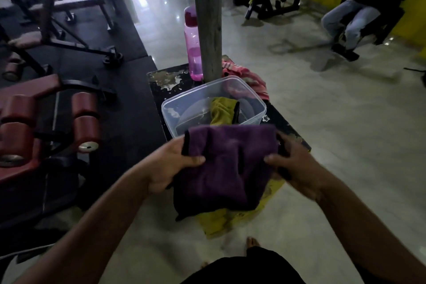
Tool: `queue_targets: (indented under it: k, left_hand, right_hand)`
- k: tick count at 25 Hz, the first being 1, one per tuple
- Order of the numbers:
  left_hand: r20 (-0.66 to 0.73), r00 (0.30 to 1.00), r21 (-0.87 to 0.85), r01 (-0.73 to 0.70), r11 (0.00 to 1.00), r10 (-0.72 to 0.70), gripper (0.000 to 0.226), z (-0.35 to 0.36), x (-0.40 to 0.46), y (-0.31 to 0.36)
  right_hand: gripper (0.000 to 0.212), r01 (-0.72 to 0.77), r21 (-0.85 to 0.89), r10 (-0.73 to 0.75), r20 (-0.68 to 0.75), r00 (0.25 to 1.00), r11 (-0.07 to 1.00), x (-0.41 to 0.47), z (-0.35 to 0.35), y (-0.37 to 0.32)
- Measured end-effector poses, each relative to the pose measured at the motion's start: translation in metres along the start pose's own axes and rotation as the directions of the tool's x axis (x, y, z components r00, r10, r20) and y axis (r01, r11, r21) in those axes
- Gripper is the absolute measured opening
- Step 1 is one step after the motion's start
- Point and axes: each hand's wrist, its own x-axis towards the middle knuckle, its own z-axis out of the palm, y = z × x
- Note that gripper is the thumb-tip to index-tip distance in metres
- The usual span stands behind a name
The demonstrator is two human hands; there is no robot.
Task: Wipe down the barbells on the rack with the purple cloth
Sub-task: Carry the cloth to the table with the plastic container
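Looking down from head height, a person holds a purple cloth [227,166] in front of them with both bare hands. The left hand [171,166] grips the cloth's left edge, thumb lying across the top of the fabric and fingers curled underneath. The right hand [291,168] grips the right edge in the same way, thumb on top and fingers tucked beneath. The cloth is folded or bunched, has a dark trim along one edge, and hangs slack between the hands, its lower part drooping toward the floor.

Just beyond the cloth sits a clear plastic tub [170,108] on a low, dark, paint-chipped platform [159,85]. Inside the tub an olive-yellow cloth [222,109] is draped over the near wall. Behind the tub a thick wooden post [207,18] rises from the platform. A pink water bottle [192,46] stands upright just left of the post, and a crumpled red-and-pink cloth [249,80] lies to its right. Something yellow [230,221] lies on the pale tiled floor beneath the purple cloth.

To the left, on black matting, stand gym benches with maroon roller pads [85,120]. At upper right another person's legs in light jeans [352,21] are seated near a yellow wall. No barbell rack can be made out.
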Motion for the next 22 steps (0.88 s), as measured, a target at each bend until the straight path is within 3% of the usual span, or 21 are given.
queue_targets:
  k: [2,4,7,10,12,14,15,17,20,22]
  left_hand:
    - [-0.044,0.997,0.000,-0.062,0.998,0.062,0.043,-0.007,0.006,0.027]
    - [-0.024,0.979,0.018,-0.203,0.979,0.203,0.049,-0.013,0.010,0.051]
    - [-0.005,0.895,0.107,-0.443,0.890,0.446,0.052,-0.022,0.009,0.072]
    - [-0.078,0.855,0.077,-0.507,0.859,0.512,0.036,-0.032,0.009,0.075]
    - [-0.058,0.812,0.253,-0.551,0.795,0.581,0.025,-0.036,0.015,0.070]
    - [-0.045,0.754,0.389,-0.591,0.707,0.655,0.044,-0.032,0.016,0.070]
    - [-0.064,0.756,0.369,-0.589,0.719,0.651,0.044,-0.029,0.015,0.073]
    - [-0.056,0.780,0.323,-0.576,0.751,0.623,0.040,-0.029,0.011,0.083]
    - [0.079,0.858,0.380,-0.497,0.780,0.508,0.041,-0.042,0.003,0.096]
    - [0.147,0.868,0.379,-0.492,0.784,0.474,0.043,-0.052,0.000,0.097]
  right_hand:
    - [0.083,0.204,-0.001,-0.204,-0.030,0.979,0.979,0.015,0.006,-0.036]
    - [0.087,0.386,-0.104,-0.377,0.098,0.921,0.917,0.023,0.015,-0.069]
    - [0.072,0.587,-0.470,-0.548,0.233,0.803,0.660,0.025,0.026,-0.088]
    - [0.037,0.648,-0.530,-0.675,0.179,0.716,0.548,0.029,0.026,-0.079]
    - [0.035,0.642,-0.553,-0.712,0.119,0.692,0.532,0.032,0.025,-0.077]
    - [0.041,0.632,-0.585,-0.748,0.066,0.661,0.508,0.032,0.026,-0.083]
    - [0.039,0.632,-0.597,-0.757,0.062,0.650,0.494,0.032,0.028,-0.088]
    - [0.034,0.615,-0.613,-0.748,0.057,0.661,0.497,0.034,0.029,-0.095]
    - [0.030,0.559,-0.556,-0.638,0.064,0.767,0.616,0.041,0.027,-0.102]
    - [0.026,0.512,-0.543,-0.583,0.048,0.811,0.666,0.049,0.028,-0.101]
